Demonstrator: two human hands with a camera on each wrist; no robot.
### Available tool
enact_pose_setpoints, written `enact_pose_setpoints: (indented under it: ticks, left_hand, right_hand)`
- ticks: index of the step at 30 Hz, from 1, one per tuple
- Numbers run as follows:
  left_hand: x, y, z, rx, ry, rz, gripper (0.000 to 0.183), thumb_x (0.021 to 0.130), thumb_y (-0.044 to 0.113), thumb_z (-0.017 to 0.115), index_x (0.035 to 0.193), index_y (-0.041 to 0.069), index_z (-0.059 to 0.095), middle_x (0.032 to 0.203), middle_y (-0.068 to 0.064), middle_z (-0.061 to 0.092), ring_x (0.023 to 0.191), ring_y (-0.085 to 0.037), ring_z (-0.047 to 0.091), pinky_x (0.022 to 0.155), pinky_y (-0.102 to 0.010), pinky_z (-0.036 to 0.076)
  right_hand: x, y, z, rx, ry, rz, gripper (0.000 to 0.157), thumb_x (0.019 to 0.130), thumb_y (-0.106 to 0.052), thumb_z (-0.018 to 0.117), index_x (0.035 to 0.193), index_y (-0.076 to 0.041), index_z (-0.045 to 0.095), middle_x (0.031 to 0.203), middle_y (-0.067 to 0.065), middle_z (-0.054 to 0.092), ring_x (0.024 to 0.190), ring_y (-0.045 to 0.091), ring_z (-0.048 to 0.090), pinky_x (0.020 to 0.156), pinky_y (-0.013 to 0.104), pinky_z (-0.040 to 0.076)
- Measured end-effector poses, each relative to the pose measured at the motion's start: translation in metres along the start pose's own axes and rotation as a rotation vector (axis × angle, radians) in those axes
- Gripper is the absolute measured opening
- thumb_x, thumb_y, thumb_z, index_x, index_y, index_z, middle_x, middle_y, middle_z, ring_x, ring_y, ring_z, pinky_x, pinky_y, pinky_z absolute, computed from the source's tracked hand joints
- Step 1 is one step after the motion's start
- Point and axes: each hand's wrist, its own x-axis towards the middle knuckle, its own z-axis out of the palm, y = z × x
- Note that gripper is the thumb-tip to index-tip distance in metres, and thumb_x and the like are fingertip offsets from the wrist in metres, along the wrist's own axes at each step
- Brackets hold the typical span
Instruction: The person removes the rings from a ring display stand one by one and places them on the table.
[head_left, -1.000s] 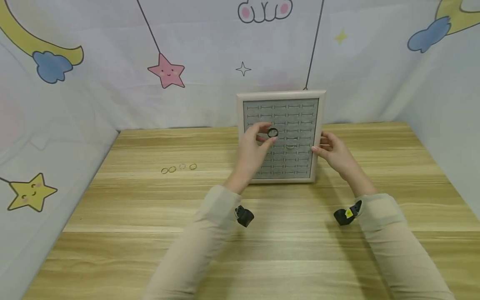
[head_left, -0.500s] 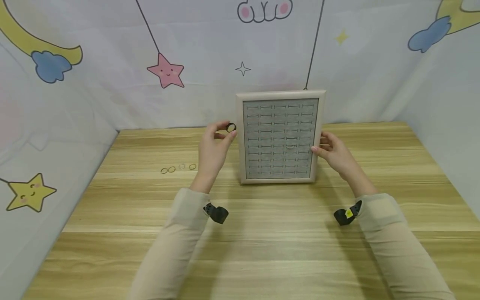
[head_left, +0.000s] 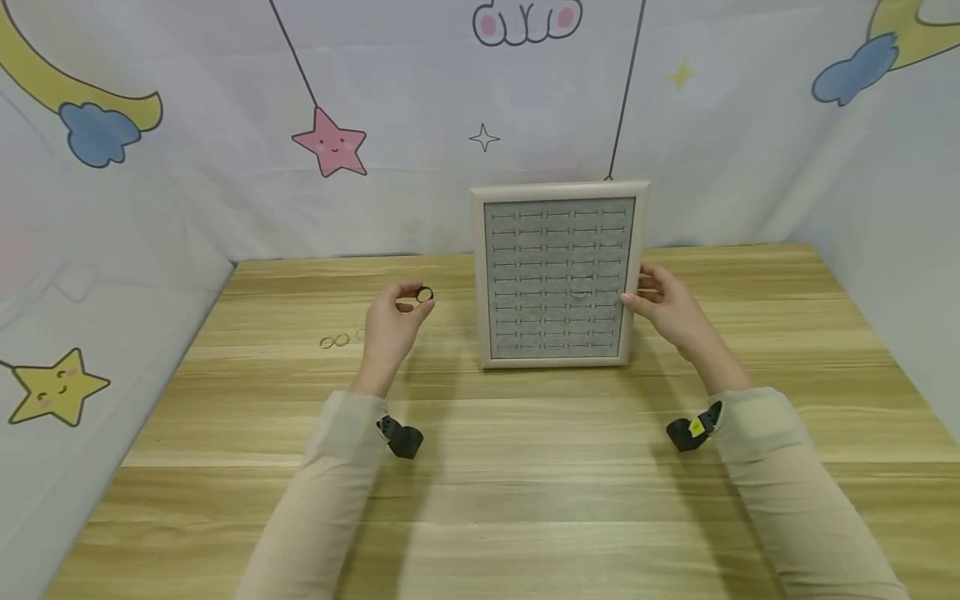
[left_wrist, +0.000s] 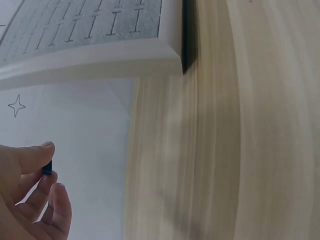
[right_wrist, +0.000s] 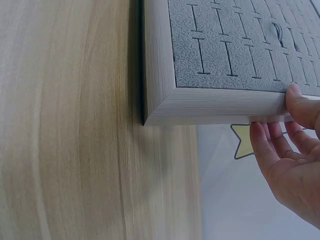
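Note:
A framed grey ring display tray (head_left: 480, 275) stands tilted at the back of the wooden table, with one ring (head_left: 581, 292) in a slot. My left hand (head_left: 393, 321) pinches a black ring (head_left: 424, 294) between thumb and fingers, left of the tray and above the table. The left wrist view shows the black ring (left_wrist: 47, 169) between my fingertips and the tray's frame (left_wrist: 100, 60) beyond. My right hand (head_left: 663, 304) holds the tray's right edge, thumb on the front and fingers behind the frame (right_wrist: 225, 105).
Several thin rings (head_left: 335, 340) lie in a row on the table (head_left: 525, 467) left of my left hand, some hidden behind it. Cartoon-printed cloth walls (head_left: 225, 125) enclose the table on three sides.
My left hand carried the black ring from the front of the tray leftward and down, off the tray, toward the row of rings. My right hand stayed on the tray's edge.

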Motion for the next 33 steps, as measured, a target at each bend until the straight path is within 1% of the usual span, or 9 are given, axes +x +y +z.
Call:
enact_pose_setpoints:
  ticks: [9, 17, 21, 24, 29, 33]
  left_hand:
    - [0.002, -0.025, -0.007, 0.081, -0.060, -0.078, 0.038, 0.092, 0.015, 0.061, 0.128, 0.002, 0.054, 0.129, -0.017, 0.056, 0.111, -0.033, 0.054, 0.095, -0.043, 0.047]
    - [0.001, -0.043, -0.010, 0.184, -0.100, -0.122, 0.036, 0.093, 0.015, 0.059, 0.126, 0.000, 0.054, 0.128, -0.020, 0.057, 0.113, -0.035, 0.057, 0.094, -0.044, 0.048]
    - [0.001, -0.051, -0.011, 0.218, -0.118, -0.142, 0.037, 0.093, 0.014, 0.059, 0.125, -0.001, 0.054, 0.128, -0.022, 0.056, 0.114, -0.035, 0.056, 0.097, -0.044, 0.046]
    - [0.002, -0.056, -0.012, 0.244, -0.126, -0.146, 0.037, 0.092, 0.013, 0.060, 0.125, -0.003, 0.054, 0.127, -0.023, 0.056, 0.113, -0.035, 0.056, 0.097, -0.045, 0.045]
    - [0.003, -0.061, -0.013, 0.288, -0.124, -0.139, 0.038, 0.091, 0.014, 0.061, 0.124, -0.003, 0.056, 0.123, -0.024, 0.059, 0.108, -0.035, 0.058, 0.093, -0.044, 0.046]
    - [0.003, -0.063, -0.014, 0.303, -0.115, -0.136, 0.038, 0.091, 0.015, 0.061, 0.124, -0.002, 0.056, 0.124, -0.024, 0.058, 0.111, -0.036, 0.057, 0.095, -0.046, 0.045]
  right_hand:
    - [0.000, 0.001, 0.001, 0.009, 0.001, -0.004, 0.060, 0.098, -0.015, 0.051, 0.147, 0.001, 0.022, 0.143, 0.030, 0.035, 0.134, 0.044, 0.036, 0.110, 0.054, 0.033]
    - [-0.001, -0.001, 0.001, -0.008, 0.002, -0.003, 0.061, 0.098, -0.016, 0.051, 0.148, 0.001, 0.020, 0.144, 0.029, 0.035, 0.133, 0.043, 0.037, 0.109, 0.054, 0.035]
    - [-0.001, -0.002, 0.001, -0.018, 0.001, -0.004, 0.063, 0.098, -0.018, 0.051, 0.149, 0.000, 0.018, 0.144, 0.029, 0.035, 0.133, 0.043, 0.037, 0.109, 0.054, 0.035]
    - [-0.001, -0.002, 0.001, -0.017, -0.001, -0.002, 0.063, 0.098, -0.018, 0.051, 0.149, -0.001, 0.019, 0.145, 0.029, 0.035, 0.133, 0.043, 0.037, 0.109, 0.054, 0.034]
    - [-0.002, -0.002, 0.001, -0.018, 0.002, 0.003, 0.062, 0.098, -0.018, 0.051, 0.149, -0.001, 0.019, 0.144, 0.028, 0.035, 0.133, 0.043, 0.038, 0.109, 0.054, 0.035]
    - [-0.003, -0.003, 0.001, -0.022, 0.001, 0.004, 0.063, 0.098, -0.019, 0.051, 0.149, -0.001, 0.019, 0.145, 0.028, 0.035, 0.133, 0.043, 0.038, 0.109, 0.054, 0.035]
